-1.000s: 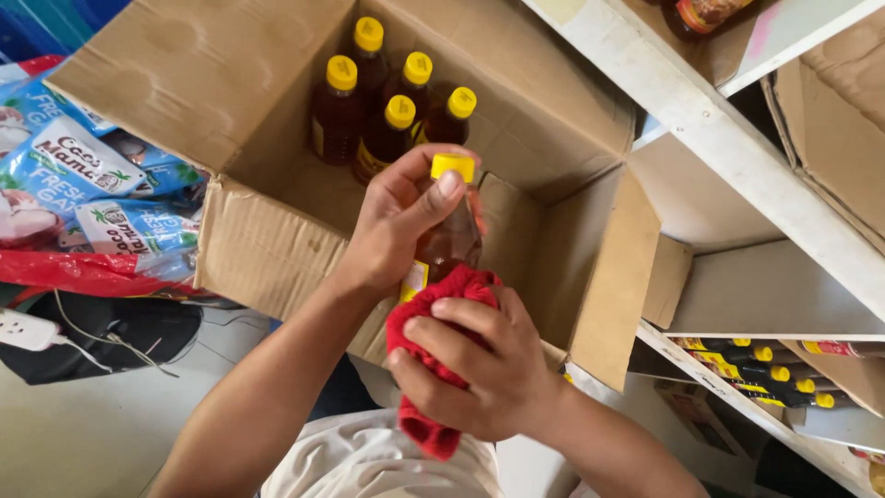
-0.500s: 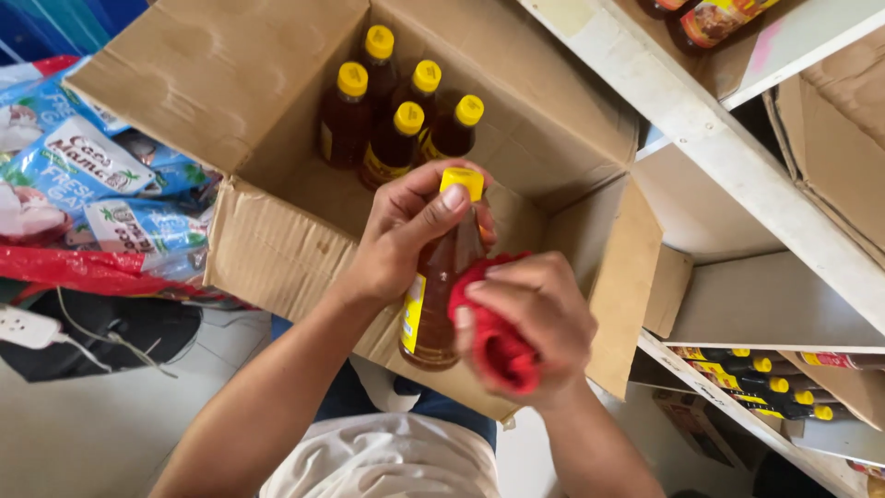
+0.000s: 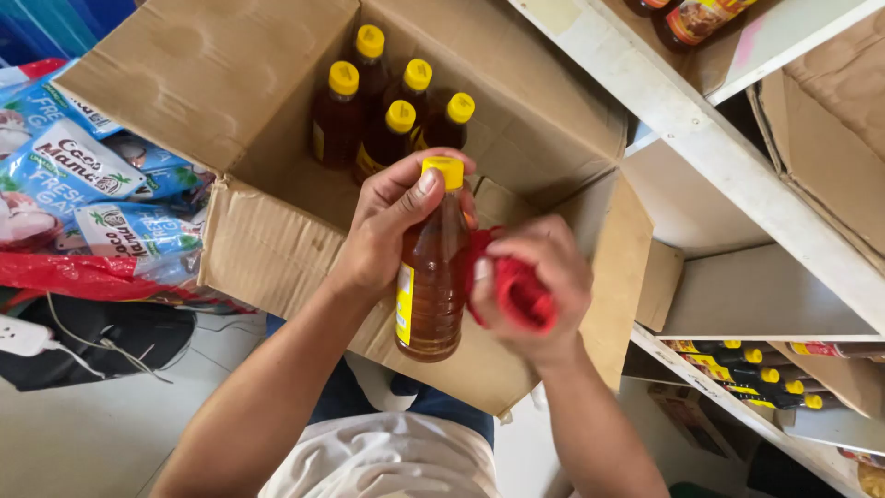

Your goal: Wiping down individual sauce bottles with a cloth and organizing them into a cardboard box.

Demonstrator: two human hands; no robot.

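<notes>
My left hand (image 3: 387, 231) grips the neck and shoulder of a bottle (image 3: 430, 277) of amber liquid with a yellow cap, held upright over the front of an open cardboard box (image 3: 277, 240). My right hand (image 3: 530, 286) clutches a red cloth (image 3: 521, 290) and presses it against the bottle's right side. Several more yellow-capped dark bottles (image 3: 387, 111) stand at the back of the box.
White shelving (image 3: 737, 184) runs along the right, with bottles (image 3: 747, 364) lying on a lower shelf and cardboard boxes (image 3: 830, 101) on upper ones. Blue and red bags (image 3: 83, 194) are stacked on the left. A white cable and plug (image 3: 37, 337) lie on the floor.
The bottle has come up clear of my right hand. My right hand with the red cloth has shifted from under the bottle's front to its right side.
</notes>
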